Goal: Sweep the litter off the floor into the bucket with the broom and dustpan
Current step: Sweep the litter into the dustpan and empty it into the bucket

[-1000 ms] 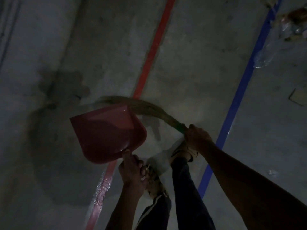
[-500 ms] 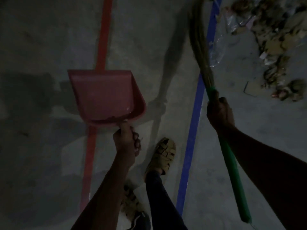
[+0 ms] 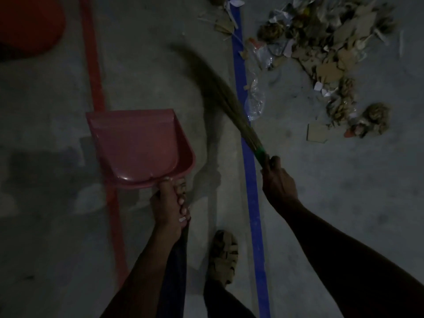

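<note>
A red dustpan (image 3: 140, 145) hangs above the floor, its mouth pointing away from me, with nothing visible inside. My left hand (image 3: 169, 203) grips its handle. My right hand (image 3: 277, 182) grips the green handle of a grass broom (image 3: 224, 95), whose blurred bristles reach up and left across the blue line. A pile of litter (image 3: 321, 53) of cardboard scraps, paper, dry clumps and clear plastic lies at the upper right, right of the broom. A red bucket (image 3: 29, 26) shows at the top left corner.
The concrete floor carries a red tape line (image 3: 96, 88) on the left and a blue tape line (image 3: 250, 180) in the middle. My sandalled foot (image 3: 223, 258) stands between them. A cardboard square (image 3: 316, 133) lies apart from the pile.
The view has shifted so the bucket and more litter show. The broom's bristles have swung leftward from pointing straight up. The dustpan stays held in front of me.
</note>
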Demonstrator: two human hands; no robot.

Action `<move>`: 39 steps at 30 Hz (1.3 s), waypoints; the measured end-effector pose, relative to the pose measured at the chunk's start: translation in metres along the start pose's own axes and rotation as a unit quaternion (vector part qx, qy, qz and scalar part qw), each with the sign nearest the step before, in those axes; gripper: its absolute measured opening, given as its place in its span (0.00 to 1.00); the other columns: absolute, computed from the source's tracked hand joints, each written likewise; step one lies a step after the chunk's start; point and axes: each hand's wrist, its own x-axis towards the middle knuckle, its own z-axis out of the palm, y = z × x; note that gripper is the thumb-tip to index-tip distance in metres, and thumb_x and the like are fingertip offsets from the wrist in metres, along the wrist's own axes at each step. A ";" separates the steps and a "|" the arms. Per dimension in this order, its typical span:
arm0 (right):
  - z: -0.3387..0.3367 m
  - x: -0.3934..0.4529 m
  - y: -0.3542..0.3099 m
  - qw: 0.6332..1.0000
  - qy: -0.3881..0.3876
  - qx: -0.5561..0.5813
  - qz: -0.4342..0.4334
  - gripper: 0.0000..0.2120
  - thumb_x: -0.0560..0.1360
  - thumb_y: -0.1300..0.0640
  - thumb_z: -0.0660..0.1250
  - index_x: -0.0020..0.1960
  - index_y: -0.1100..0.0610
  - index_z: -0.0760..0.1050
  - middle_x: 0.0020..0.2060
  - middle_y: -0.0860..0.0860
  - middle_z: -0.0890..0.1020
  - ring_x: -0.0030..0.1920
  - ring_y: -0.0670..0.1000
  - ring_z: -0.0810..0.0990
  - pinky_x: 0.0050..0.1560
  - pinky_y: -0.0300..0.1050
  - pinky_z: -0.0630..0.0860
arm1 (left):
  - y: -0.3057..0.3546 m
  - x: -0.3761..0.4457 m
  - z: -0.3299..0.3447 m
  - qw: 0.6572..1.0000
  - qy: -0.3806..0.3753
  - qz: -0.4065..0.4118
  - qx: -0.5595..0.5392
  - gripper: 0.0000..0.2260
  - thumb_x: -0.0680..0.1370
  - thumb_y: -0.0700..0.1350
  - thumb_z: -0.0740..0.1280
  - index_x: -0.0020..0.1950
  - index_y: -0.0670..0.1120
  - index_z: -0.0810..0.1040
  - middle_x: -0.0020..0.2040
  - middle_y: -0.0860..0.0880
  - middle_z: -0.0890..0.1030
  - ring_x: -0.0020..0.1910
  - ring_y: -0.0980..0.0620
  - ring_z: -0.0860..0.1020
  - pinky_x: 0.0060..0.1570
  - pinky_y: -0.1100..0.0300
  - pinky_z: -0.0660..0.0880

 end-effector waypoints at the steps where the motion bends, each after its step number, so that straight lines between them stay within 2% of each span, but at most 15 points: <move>1: -0.007 0.010 -0.002 1.000 0.018 0.014 0.001 0.32 0.76 0.64 0.66 0.75 0.60 0.55 0.56 0.60 0.68 0.34 0.58 0.73 0.25 0.49 0.73 | 0.009 0.005 0.008 1.000 0.004 -0.004 0.008 0.21 0.81 0.58 0.60 0.33 0.47 0.69 0.25 0.49 0.68 0.18 0.53 0.63 0.23 0.67 0.60; 3: -0.024 0.031 -0.004 0.998 0.050 0.036 0.010 0.32 0.76 0.64 0.66 0.75 0.59 0.55 0.58 0.60 0.68 0.34 0.57 0.73 0.25 0.50 0.74 | 0.032 0.015 0.026 1.000 0.000 -0.012 0.027 0.22 0.80 0.59 0.61 0.32 0.47 0.68 0.25 0.49 0.69 0.19 0.53 0.64 0.24 0.66 0.59; 6: -0.038 0.055 -0.011 0.996 0.056 0.069 0.023 0.31 0.78 0.63 0.65 0.76 0.60 0.54 0.62 0.61 0.66 0.34 0.58 0.74 0.25 0.52 0.76 | 0.065 0.030 0.049 0.999 -0.007 -0.020 0.035 0.21 0.78 0.60 0.62 0.31 0.48 0.69 0.25 0.49 0.69 0.19 0.52 0.63 0.26 0.64 0.58; 10: -0.059 0.088 -0.039 0.993 0.048 0.100 -0.029 0.25 0.79 0.58 0.58 0.74 0.61 0.59 0.61 0.61 0.69 0.35 0.56 0.73 0.30 0.44 0.70 | 0.124 0.053 0.079 0.998 -0.027 -0.019 0.051 0.18 0.79 0.57 0.61 0.35 0.47 0.70 0.25 0.49 0.68 0.19 0.51 0.63 0.24 0.66 0.60; 14: -0.078 0.132 -0.079 0.992 0.000 0.109 -0.059 0.21 0.81 0.56 0.59 0.71 0.62 0.63 0.60 0.59 0.71 0.34 0.53 0.74 0.30 0.47 0.72 | 0.190 0.068 0.093 0.996 -0.034 -0.007 0.084 0.17 0.80 0.55 0.61 0.35 0.47 0.69 0.26 0.50 0.69 0.19 0.52 0.64 0.23 0.67 0.59; 16: -0.086 0.161 -0.105 0.990 -0.017 0.125 -0.067 0.20 0.82 0.55 0.59 0.72 0.61 0.63 0.60 0.58 0.71 0.33 0.51 0.72 0.30 0.45 0.70 | 0.224 0.078 0.095 0.995 -0.032 0.012 0.098 0.17 0.81 0.55 0.60 0.36 0.47 0.69 0.25 0.50 0.70 0.18 0.52 0.64 0.24 0.67 0.59; 18: -0.102 0.195 -0.134 0.984 -0.040 0.158 -0.075 0.21 0.82 0.54 0.59 0.73 0.56 0.61 0.59 0.57 0.71 0.34 0.49 0.73 0.31 0.45 0.74 | 0.255 0.090 0.098 0.991 -0.034 0.038 0.120 0.17 0.81 0.55 0.60 0.36 0.46 0.70 0.25 0.50 0.70 0.18 0.52 0.64 0.23 0.67 0.59; 21: -0.126 0.244 -0.167 0.975 -0.045 0.208 -0.072 0.19 0.82 0.54 0.59 0.71 0.52 0.61 0.56 0.55 0.72 0.38 0.50 0.76 0.37 0.50 0.80 | 0.289 0.106 0.110 0.986 -0.042 0.061 0.147 0.17 0.81 0.55 0.61 0.37 0.46 0.71 0.25 0.49 0.69 0.19 0.52 0.64 0.23 0.67 0.61; 24: -0.141 0.287 -0.181 0.970 -0.049 0.234 -0.050 0.17 0.82 0.54 0.59 0.70 0.54 0.63 0.55 0.56 0.72 0.39 0.50 0.74 0.35 0.46 0.76 | 0.301 0.119 0.127 0.984 -0.041 0.068 0.159 0.18 0.81 0.56 0.62 0.37 0.46 0.71 0.25 0.49 0.70 0.18 0.52 0.64 0.23 0.67 0.61; 27: -0.147 0.320 -0.177 0.960 -0.049 0.275 0.001 0.17 0.82 0.54 0.58 0.70 0.53 0.64 0.55 0.56 0.72 0.40 0.48 0.73 0.36 0.41 0.71 | 0.300 0.124 0.145 0.984 -0.032 0.060 0.163 0.19 0.81 0.57 0.62 0.36 0.47 0.71 0.25 0.50 0.71 0.19 0.52 0.65 0.24 0.67 0.60; 30: -0.154 0.337 -0.157 0.947 -0.041 0.313 0.051 0.18 0.82 0.54 0.58 0.71 0.54 0.64 0.57 0.57 0.72 0.45 0.51 0.73 0.42 0.45 0.72 | 0.288 0.121 0.167 0.987 -0.003 0.037 0.159 0.18 0.80 0.57 0.61 0.36 0.46 0.71 0.25 0.50 0.71 0.19 0.52 0.65 0.26 0.65 0.60; 35: -0.149 0.327 -0.084 0.922 -0.010 0.362 0.134 0.18 0.82 0.55 0.59 0.71 0.56 0.66 0.60 0.60 0.73 0.54 0.56 0.74 0.50 0.43 0.67 | 0.272 0.113 0.208 0.988 -0.010 -0.002 0.157 0.18 0.80 0.56 0.61 0.34 0.47 0.69 0.24 0.51 0.69 0.18 0.52 0.64 0.28 0.65 0.60; 39: -0.140 0.293 -0.019 0.908 0.012 0.367 0.202 0.18 0.81 0.56 0.60 0.69 0.60 0.67 0.57 0.63 0.74 0.53 0.64 0.76 0.48 0.47 0.69 | 0.272 0.109 0.241 0.983 -0.041 0.009 0.180 0.18 0.80 0.54 0.62 0.34 0.46 0.69 0.23 0.50 0.69 0.17 0.52 0.64 0.27 0.65 0.59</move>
